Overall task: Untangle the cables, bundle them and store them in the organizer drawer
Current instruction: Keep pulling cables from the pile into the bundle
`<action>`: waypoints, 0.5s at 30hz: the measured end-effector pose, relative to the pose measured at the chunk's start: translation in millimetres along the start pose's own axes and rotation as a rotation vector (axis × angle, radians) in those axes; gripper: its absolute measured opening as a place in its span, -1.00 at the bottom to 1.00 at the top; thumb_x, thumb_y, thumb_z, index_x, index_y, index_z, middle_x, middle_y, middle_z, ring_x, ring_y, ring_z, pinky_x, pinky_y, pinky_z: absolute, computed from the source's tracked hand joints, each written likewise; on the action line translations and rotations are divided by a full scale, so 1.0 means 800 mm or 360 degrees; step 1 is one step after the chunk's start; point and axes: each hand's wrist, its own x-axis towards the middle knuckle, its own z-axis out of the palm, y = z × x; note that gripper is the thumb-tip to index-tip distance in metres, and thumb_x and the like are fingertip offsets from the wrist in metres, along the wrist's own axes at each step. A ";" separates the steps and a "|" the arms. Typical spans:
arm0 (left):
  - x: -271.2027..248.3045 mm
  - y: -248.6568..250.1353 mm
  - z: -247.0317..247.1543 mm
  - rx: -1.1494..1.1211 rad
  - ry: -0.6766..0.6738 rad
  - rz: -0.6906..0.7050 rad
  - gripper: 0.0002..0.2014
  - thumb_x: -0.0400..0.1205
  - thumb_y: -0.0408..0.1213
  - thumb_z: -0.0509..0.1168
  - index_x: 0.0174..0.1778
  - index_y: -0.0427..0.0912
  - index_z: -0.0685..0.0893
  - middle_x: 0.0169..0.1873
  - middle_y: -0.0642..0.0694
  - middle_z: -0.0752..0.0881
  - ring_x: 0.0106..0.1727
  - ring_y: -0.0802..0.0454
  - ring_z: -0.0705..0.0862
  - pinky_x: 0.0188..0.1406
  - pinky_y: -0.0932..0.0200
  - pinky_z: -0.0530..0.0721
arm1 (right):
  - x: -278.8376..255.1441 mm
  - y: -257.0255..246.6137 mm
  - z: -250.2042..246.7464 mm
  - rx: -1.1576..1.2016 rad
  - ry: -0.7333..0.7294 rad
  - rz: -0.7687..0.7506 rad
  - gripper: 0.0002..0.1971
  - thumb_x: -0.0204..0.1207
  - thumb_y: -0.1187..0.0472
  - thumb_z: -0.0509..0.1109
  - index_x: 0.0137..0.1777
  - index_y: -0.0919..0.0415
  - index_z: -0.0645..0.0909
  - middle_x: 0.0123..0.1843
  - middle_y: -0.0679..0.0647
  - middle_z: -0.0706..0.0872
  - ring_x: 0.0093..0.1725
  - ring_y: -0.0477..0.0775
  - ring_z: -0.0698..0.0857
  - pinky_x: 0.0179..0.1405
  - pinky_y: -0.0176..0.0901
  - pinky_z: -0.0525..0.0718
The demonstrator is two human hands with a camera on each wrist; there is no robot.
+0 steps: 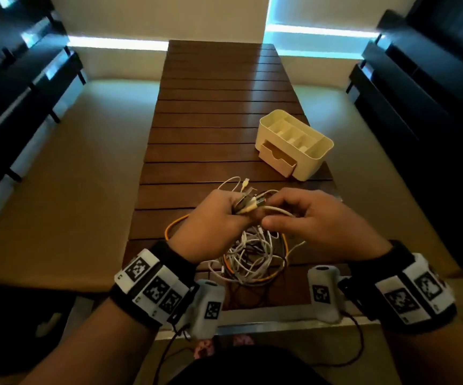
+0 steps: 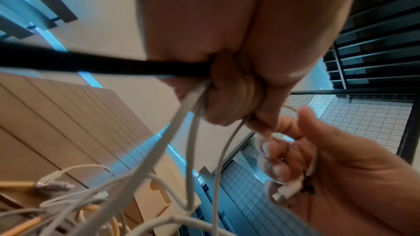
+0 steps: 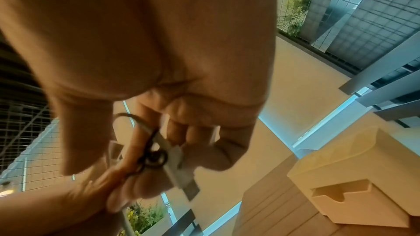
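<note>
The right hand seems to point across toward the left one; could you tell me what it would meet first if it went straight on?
Most likely the cable ends bunched in the left hand's grip. The right hand already pinches a white cable just beside them, so hardly any gap remains, though depth is hard to judge.

Home balcony or terrace: slatted wooden table (image 1: 219, 112), tiled floor (image 2: 354, 119), mesh railing (image 3: 354, 15), greenery

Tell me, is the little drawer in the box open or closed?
Open a little. In the head view the drawer sticks out from the front of the cream organizer. Whether anything is inside cannot be seen.
</note>
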 end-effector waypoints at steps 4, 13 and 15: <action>0.009 -0.005 0.000 -0.0122 0.0018 0.0028 -0.96 0.61 -0.37 0.44 -0.14 -0.26 0.75 -0.59 0.10 0.64 -0.59 0.22 0.53 -0.54 0.33 0.48 | -0.022 0.011 0.001 -0.0035 0.0003 0.0168 -0.64 0.39 -0.26 0.31 -0.12 -0.04 0.76 -0.21 -0.05 0.77 -0.21 -0.09 0.73 -0.26 -0.32 0.65; 0.027 -0.013 0.003 -0.0535 0.0009 -0.0147 -0.86 0.71 -0.41 0.23 0.07 -0.29 0.71 -0.55 0.01 0.33 -0.56 0.06 0.22 -0.58 0.22 0.21 | -0.055 0.019 -0.009 -0.0682 -0.0701 0.0806 -0.21 0.19 -0.55 0.28 0.38 -0.16 0.62 0.45 -0.24 0.48 0.35 -0.19 0.49 0.29 -0.12 0.58; 0.028 -0.009 0.011 -0.0595 -0.0049 -0.0129 -0.85 0.69 -0.35 0.26 0.05 -0.26 0.72 -0.53 0.00 0.31 -0.55 0.06 0.21 -0.59 0.23 0.20 | -0.052 0.018 -0.014 -0.0775 -0.0478 0.0893 -0.01 0.03 -0.58 0.25 0.52 -0.18 0.47 0.55 -0.18 0.36 0.43 -0.12 0.39 0.31 -0.10 0.54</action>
